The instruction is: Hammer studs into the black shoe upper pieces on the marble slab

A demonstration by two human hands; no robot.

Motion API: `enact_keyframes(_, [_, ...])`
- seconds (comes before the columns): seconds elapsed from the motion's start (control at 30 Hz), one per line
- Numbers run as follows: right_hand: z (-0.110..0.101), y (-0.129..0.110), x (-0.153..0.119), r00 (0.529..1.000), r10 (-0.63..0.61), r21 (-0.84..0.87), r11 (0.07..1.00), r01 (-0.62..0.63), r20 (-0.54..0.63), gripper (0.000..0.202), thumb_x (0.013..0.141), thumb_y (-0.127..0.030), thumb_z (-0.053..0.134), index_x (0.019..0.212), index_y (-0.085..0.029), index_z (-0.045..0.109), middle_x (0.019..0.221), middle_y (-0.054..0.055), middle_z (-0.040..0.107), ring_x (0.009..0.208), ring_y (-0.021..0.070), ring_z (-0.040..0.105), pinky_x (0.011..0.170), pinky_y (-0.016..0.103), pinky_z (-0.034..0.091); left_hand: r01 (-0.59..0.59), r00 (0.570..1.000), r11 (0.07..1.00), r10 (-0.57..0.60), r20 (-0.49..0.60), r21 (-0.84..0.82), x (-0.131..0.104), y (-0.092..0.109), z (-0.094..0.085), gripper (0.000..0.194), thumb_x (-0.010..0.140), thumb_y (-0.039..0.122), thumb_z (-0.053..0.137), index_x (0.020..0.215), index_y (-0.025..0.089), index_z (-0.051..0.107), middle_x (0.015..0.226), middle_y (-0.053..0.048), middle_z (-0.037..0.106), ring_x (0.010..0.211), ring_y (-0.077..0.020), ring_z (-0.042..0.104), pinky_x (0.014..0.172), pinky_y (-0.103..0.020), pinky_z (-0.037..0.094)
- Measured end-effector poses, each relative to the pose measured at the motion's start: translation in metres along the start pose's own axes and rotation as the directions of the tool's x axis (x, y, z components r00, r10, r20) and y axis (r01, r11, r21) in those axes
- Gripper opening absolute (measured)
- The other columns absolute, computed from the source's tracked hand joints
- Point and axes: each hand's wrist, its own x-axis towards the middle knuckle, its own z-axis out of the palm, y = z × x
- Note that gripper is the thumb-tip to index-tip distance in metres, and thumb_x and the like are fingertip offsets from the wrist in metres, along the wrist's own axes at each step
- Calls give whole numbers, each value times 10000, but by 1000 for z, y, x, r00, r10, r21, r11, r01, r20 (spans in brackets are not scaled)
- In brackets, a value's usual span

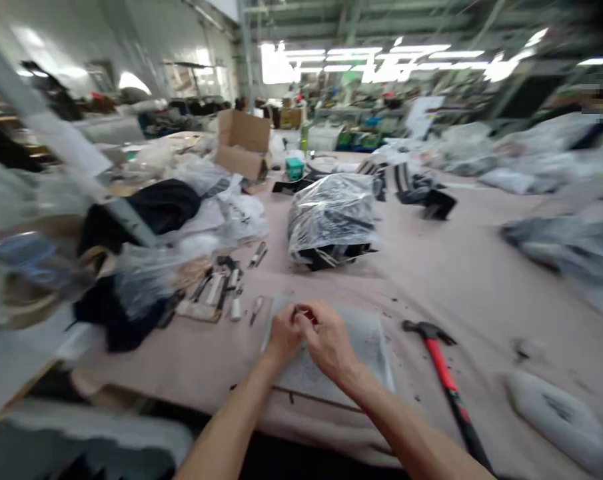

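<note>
My left hand point(285, 333) and my right hand point(326, 337) meet above a pale grey board point(326, 383) on the table. The fingers of both are curled together, pinching at a small spot between them. Something small and dark reddish shows there, mostly hidden by the fingertips and blurred, so its kind is unclear. To the right of the board lies a claw hammer point(444, 370) with a red and black handle. A loose group of hand tools point(218, 287) lies to the left of my hands.
Beyond the board stands a plastic-covered dark bundle point(334, 217). An open cardboard box point(244, 143) and a small green box point(294, 168) are farther back. Plastic bags and dark cloth crowd the left. A white filled bag point(558, 413) lies at the right, and small dark bits dot the tablecloth.
</note>
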Motion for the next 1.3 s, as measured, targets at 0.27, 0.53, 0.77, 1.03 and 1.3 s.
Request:
enact_keyframes(0.27, [-90, 102, 111, 918, 347, -169, 910, -379, -193, 278, 878, -241, 505, 1030, -131, 711, 956, 88, 733, 912, 201, 670, 844, 303, 498, -249, 965, 967, 252, 78, -43, 31, -30, 10, 254, 824, 434, 542, 698, 214, 527, 609, 3, 564, 579, -171, 531, 580, -247, 409])
enact_keyframes(0.53, [-31, 70, 140, 992, 104, -551, 826, -122, -64, 255, 903, -339, 614, 1053, -143, 676, 1137, 163, 635, 1064, 268, 600, 919, 359, 419, -242, 967, 970, 244, 71, -29, 32, -30, 10, 263, 854, 441, 536, 741, 204, 549, 660, -14, 618, 611, -180, 572, 590, -256, 428])
enact_keyframes(0.77, [-43, 66, 151, 990, 132, -529, 837, -140, -52, 198, 927, -224, 501, 862, -122, 657, 982, 164, 687, 955, 248, 619, 879, 372, 365, -239, 968, 971, 240, 73, -29, 31, -29, 9, 265, 857, 441, 537, 740, 203, 548, 670, -18, 631, 595, -179, 570, 592, -264, 435])
enact_keyframes(1.03, [-91, 51, 36, 888, 408, 62, 912, -405, -210, 304, 862, -416, 447, 631, -225, 398, 566, -45, 409, 559, 131, 409, 528, 260, 282, -255, 966, 966, 257, 33, -43, 34, -28, 9, 250, 827, 431, 572, 711, 210, 563, 616, -9, 620, 578, -184, 584, 563, -265, 468])
enact_keyframes(1.3, [-43, 73, -127, 744, 607, -28, 769, -638, -277, 390, 894, -471, 451, 579, -243, 429, 500, -10, 478, 512, 173, 493, 526, 292, 341, -184, 983, 962, 179, -42, -204, 36, -35, 10, 295, 784, 477, 648, 810, 183, 651, 775, -53, 727, 685, -206, 680, 636, -284, 574])
